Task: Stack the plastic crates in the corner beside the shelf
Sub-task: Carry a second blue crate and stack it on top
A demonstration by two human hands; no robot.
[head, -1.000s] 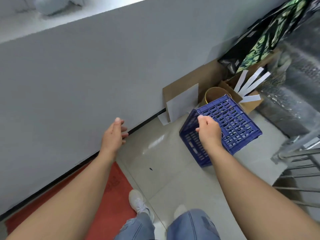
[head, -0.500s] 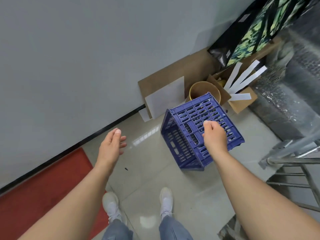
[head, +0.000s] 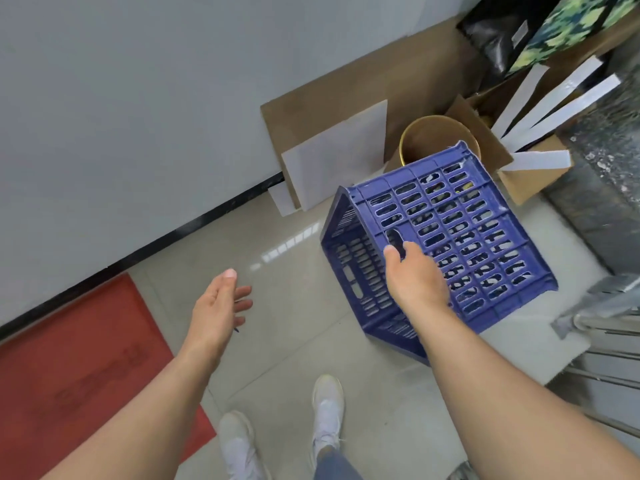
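Since a second ago, the blue crate has swung from the right of the frame toward its centre, and the left hand has come off the grey wall.

Head view: the right hand grips the crate at the ridge where two slotted faces meet, thumb beside a handle slot, fingers curled out of sight behind it. The crate hangs tilted, one corner low over the tiled floor; whether it touches the floor I cannot tell. The left hand is spread and empty, near the crate's left face. Behind the crate, upper right, cardboard sheets, a yellow bucket and an open carton crowd the corner (no second crate shows). My reading: the crate is being carried in for setting down, and the free hand is probably coming to steady it.
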